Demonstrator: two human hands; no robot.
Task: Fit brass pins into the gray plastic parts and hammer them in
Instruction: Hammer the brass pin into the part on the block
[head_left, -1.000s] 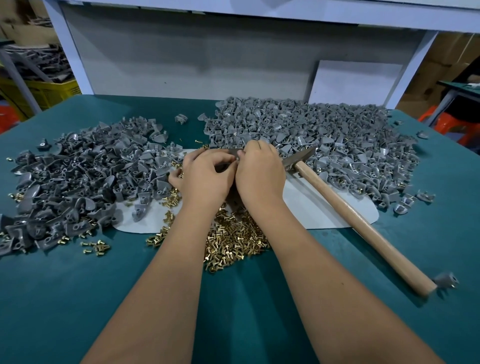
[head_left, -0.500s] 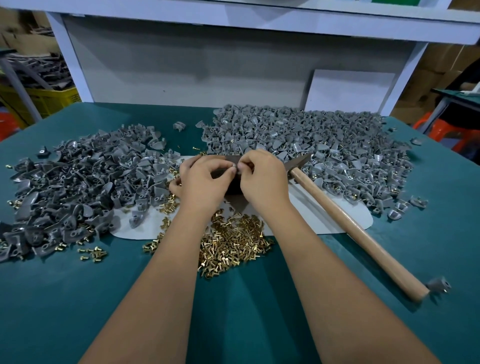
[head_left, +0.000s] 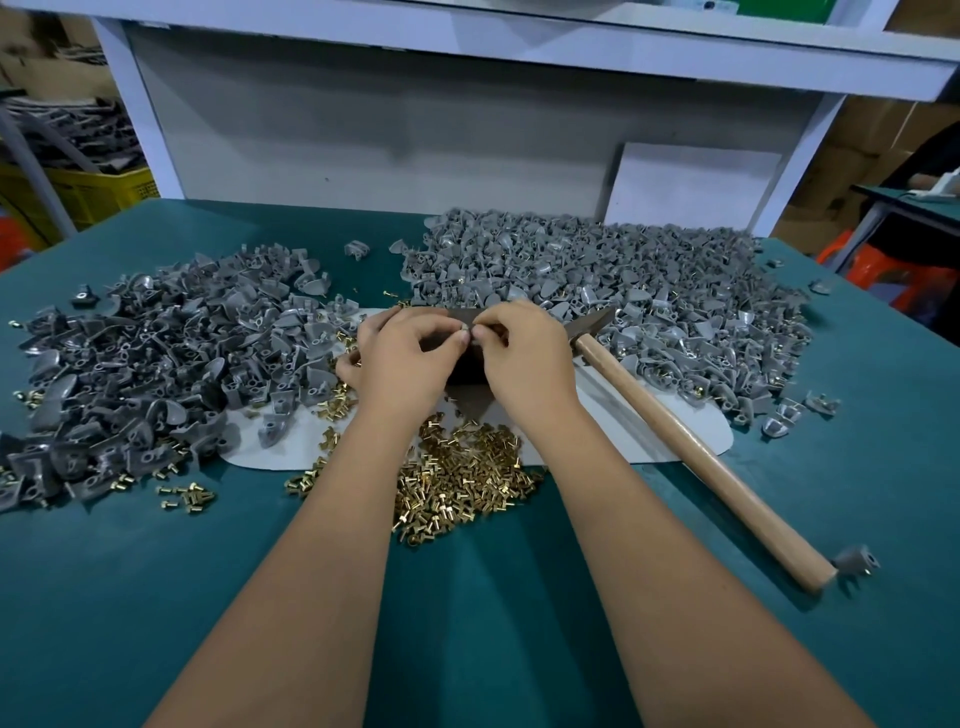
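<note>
**Bench stock at the pin-fitting step**

Left hand (head_left: 402, 358) and right hand (head_left: 524, 353): meeting at the centre of the bench, fingertips curled and pinched together over a small pale piece (head_left: 466, 328). It is too small to tell whether this is a plastic part, a pin or both; judged from the task, a pin is being started into a part by hand. The hands work over a dark metal block (head_left: 470, 374), probably the striking base.

Brass pins (head_left: 467, 478): a loose heap on the near side, just below the wrists, within easy reach. Short, shiny, headed cylinders; a few strays (head_left: 189, 496) lie to the near left.

Gray plastic parts, left pile (head_left: 156, 358): matte moulded pieces with curved shells and round sockets. Few pins show among them, so likely unfitted stock.

Gray plastic parts, far right pile (head_left: 597, 291): the same shape, with brass glints among them, so probably finished work.

Hammer (head_left: 691, 441): lying untouched to the right of the right hand, dark steel head beside the block, smooth pale wooden handle angled toward the near right, ready for that hand. One stray part (head_left: 854, 562) lies at the handle's end.

White sheet (head_left: 649, 415): thin and rounded, under the work area.

Green table (head_left: 493, 623): a flat covering, apparently matte.
</note>
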